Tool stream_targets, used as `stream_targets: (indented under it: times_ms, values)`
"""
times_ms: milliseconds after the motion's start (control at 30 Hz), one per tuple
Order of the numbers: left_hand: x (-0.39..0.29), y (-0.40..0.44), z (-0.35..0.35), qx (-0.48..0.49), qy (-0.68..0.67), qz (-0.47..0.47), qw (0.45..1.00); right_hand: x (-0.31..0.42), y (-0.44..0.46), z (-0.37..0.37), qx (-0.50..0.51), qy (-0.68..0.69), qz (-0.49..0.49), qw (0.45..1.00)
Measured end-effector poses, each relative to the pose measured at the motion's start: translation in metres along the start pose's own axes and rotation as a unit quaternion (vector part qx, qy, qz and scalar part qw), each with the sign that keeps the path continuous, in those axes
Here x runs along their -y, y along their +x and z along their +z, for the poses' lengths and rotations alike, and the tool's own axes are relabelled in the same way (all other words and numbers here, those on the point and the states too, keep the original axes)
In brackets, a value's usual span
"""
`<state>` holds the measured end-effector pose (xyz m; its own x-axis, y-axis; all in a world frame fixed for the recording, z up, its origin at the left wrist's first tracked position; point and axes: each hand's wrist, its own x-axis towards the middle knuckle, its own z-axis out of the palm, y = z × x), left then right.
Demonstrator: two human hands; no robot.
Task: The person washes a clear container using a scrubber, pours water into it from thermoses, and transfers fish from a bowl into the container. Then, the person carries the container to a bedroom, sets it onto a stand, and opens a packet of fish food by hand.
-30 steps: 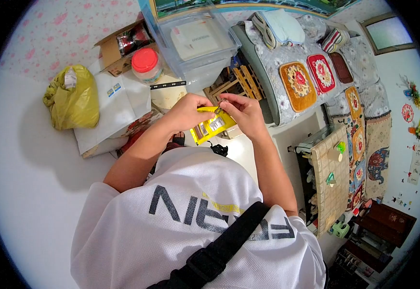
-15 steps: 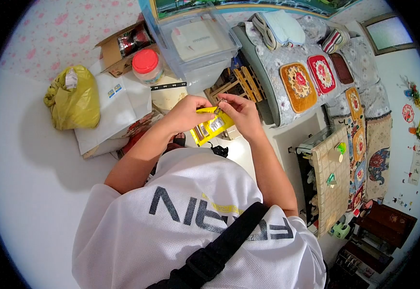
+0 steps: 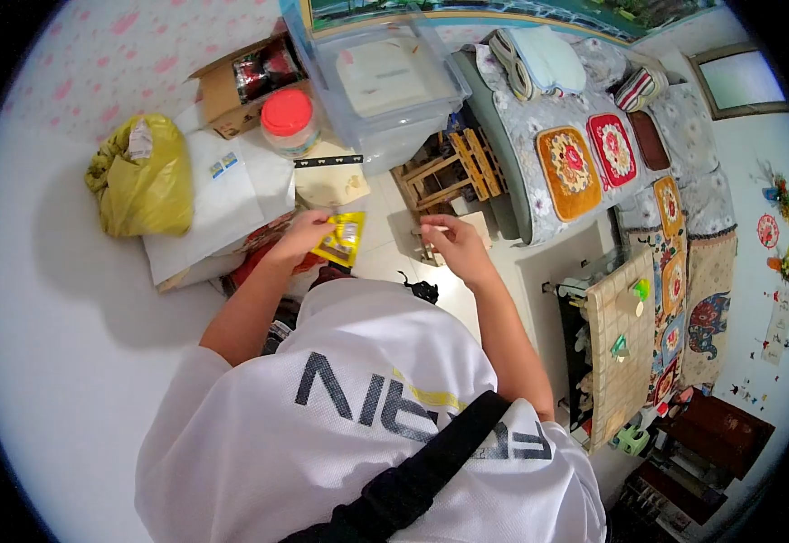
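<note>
My left hand (image 3: 304,233) is closed on one edge of a small yellow packet (image 3: 341,239), holding it in front of my body. The packet has printed panels on its face. To the right, apart from it, is my right hand (image 3: 456,246), with thumb and fingertips drawn together. Whatever sits between those fingertips, if anything, is too small to make out. Below the right hand, a black stringy item (image 3: 420,288) shows near the hem of my white shirt.
Ahead stand a red-lidded jar (image 3: 288,123), an open cardboard box (image 3: 223,89) and a clear plastic bin (image 3: 385,81). A yellow-green bag (image 3: 146,181) rests on white packaging (image 3: 223,195) at left. A wooden stool (image 3: 467,167), a sofa (image 3: 526,136) and a cloth-covered table (image 3: 619,353) are rightward.
My hands were together at the packet and have now separated. The left one has moved left with the packet; the right one has moved slightly right and down, away from it.
</note>
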<state>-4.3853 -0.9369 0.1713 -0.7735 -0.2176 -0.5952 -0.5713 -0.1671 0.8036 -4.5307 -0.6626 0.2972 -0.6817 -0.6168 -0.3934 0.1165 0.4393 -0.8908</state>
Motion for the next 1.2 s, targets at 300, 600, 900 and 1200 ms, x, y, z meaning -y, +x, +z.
stream_targets:
  times_ms: [300,600,900,1200]
  values:
    - [0.13,0.054,-0.136,-0.289,-0.236,-0.118,0.92,-0.014,-0.001,0.022,0.024,-0.049,0.039,0.998]
    - [0.093,0.104,-0.193,-0.364,-0.092,-0.06,0.925,-0.02,0.001,0.035,0.013,-0.039,0.066,0.997]
    - [0.088,0.176,-0.269,-0.477,0.175,0.034,0.861,-0.018,0.001,0.043,-0.001,-0.037,0.088,0.995]
    - [0.135,0.116,-0.128,-0.142,0.089,0.003,0.986,-0.021,-0.013,0.049,-0.008,-0.029,0.096,0.995]
